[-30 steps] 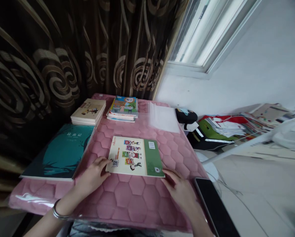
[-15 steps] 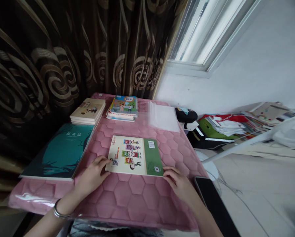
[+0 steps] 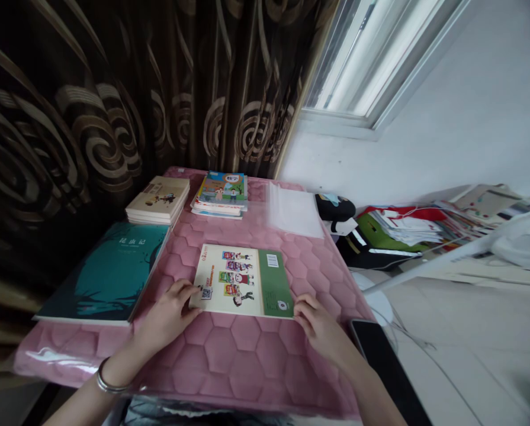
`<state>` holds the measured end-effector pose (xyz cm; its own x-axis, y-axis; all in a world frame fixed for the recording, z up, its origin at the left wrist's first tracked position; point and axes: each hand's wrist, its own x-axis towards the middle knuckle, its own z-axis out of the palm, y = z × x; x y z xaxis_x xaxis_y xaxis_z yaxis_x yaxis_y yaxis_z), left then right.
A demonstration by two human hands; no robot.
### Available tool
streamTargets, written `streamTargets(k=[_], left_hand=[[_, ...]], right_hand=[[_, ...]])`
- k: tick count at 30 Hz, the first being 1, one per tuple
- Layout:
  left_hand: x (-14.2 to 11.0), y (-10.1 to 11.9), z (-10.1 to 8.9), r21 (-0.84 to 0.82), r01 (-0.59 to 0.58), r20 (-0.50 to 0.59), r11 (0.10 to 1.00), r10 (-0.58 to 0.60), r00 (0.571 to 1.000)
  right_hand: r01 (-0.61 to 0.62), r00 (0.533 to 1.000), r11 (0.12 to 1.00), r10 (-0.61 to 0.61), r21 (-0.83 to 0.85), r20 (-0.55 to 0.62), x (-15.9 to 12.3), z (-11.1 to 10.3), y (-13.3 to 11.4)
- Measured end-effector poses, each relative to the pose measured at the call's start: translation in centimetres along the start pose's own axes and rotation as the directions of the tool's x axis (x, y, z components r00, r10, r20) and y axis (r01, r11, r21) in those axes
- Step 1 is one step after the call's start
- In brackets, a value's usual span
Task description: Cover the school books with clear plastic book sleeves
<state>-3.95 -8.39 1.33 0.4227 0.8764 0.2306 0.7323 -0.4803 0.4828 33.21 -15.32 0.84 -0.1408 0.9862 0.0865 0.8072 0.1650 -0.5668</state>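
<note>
A thin cream and green book (image 3: 235, 278) lies on the table with a barcode and cartoon figures on its upward side. My left hand (image 3: 176, 307) grips its near left corner, thumb at the front edge and fingers over the cover. At the near right corner, my right hand (image 3: 312, 316) has thumb and fingers closed on the green end. Left of the book is a large teal book (image 3: 113, 269), its near edge close to my left forearm.
Beige books (image 3: 158, 198) and colourful textbooks (image 3: 222, 192) are stacked at the back of the pink padded table (image 3: 238, 361). Clear plastic sheets (image 3: 294, 210) lie at the back right. A black phone-like slab (image 3: 382, 367) sits by my right forearm, near a white lamp base (image 3: 373, 296).
My right hand's fingers have drawn in slightly at the book's corner. The book and my left hand have hardly moved.
</note>
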Motion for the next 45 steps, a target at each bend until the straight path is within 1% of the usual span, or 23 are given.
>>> streamTargets(k=[4, 11, 14, 16, 19, 21, 24, 29, 31, 34, 38, 41, 45], left_hand=[[0.0, 0.3, 0.0, 0.045, -0.004, -0.021, 0.999, 0.005, 1.000], [0.0, 0.8, 0.2, 0.118, -0.012, 0.007, 0.993, 0.012, 1.000], [0.1, 0.6, 0.4, 0.131, -0.027, 0.000, 0.991, 0.028, 1.000], [0.1, 0.5, 0.4, 0.131, -0.037, -0.016, 0.991, 0.039, 0.999], [0.0, 0.4, 0.5, 0.132, -0.055, -0.034, 0.990, 0.060, 0.998], [0.0, 0.3, 0.4, 0.141, -0.066, -0.042, 0.988, 0.072, 0.997], [-0.1, 0.4, 0.4, 0.155, -0.076, -0.045, 0.985, 0.084, 0.995], [-0.1, 0.4, 0.4, 0.170, -0.080, -0.046, 0.982, 0.089, 0.995], [0.0, 0.4, 0.5, 0.175, -0.086, -0.043, 0.981, 0.094, 0.995], [0.0, 0.3, 0.5, 0.176, -0.097, -0.043, 0.980, 0.107, 0.993], [-0.1, 0.2, 0.6, 0.168, -0.109, -0.060, 0.980, 0.120, 0.991], [-0.2, 0.2, 0.6, 0.170, -0.122, -0.071, 0.978, 0.136, 0.988], [-0.2, 0.1, 0.7, 0.168, -0.130, -0.076, 0.977, 0.144, 0.987]], right_hand=[[-0.001, 1.000, 1.000, 0.001, -0.001, -0.001, 0.0, -0.1, -0.2], [0.024, 0.998, 1.000, -0.025, -0.019, -0.052, 0.4, -0.7, -0.3], [0.075, 0.997, 0.995, -0.077, -0.073, -0.020, 0.2, -1.0, -0.1], [0.132, 0.991, 0.981, -0.131, -0.146, 0.016, 0.0, -1.2, 0.1], [0.232, 0.973, 0.928, -0.227, -0.293, 0.051, -0.3, -1.1, 0.5], [0.296, 0.953, 0.871, -0.299, -0.391, 0.055, -0.3, -1.0, 0.8], [0.361, 0.919, 0.777, -0.392, -0.516, 0.052, -0.4, -0.7, 1.1], [0.419, 0.873, 0.644, -0.479, -0.640, 0.090, -0.5, -0.6, 1.2], [0.425, 0.861, 0.608, -0.501, -0.671, 0.091, -0.6, -0.4, 1.2], [0.416, 0.851, 0.577, -0.520, -0.703, 0.077, -0.7, 0.1, 1.3], [0.407, 0.849, 0.580, -0.525, -0.706, 0.059, -0.6, 0.6, 1.7], [0.384, 0.867, 0.632, -0.498, -0.674, 0.027, -0.5, 0.6, 1.9], [0.328, 0.903, 0.718, -0.430, -0.614, -0.020, -0.2, 0.3, 1.7]])
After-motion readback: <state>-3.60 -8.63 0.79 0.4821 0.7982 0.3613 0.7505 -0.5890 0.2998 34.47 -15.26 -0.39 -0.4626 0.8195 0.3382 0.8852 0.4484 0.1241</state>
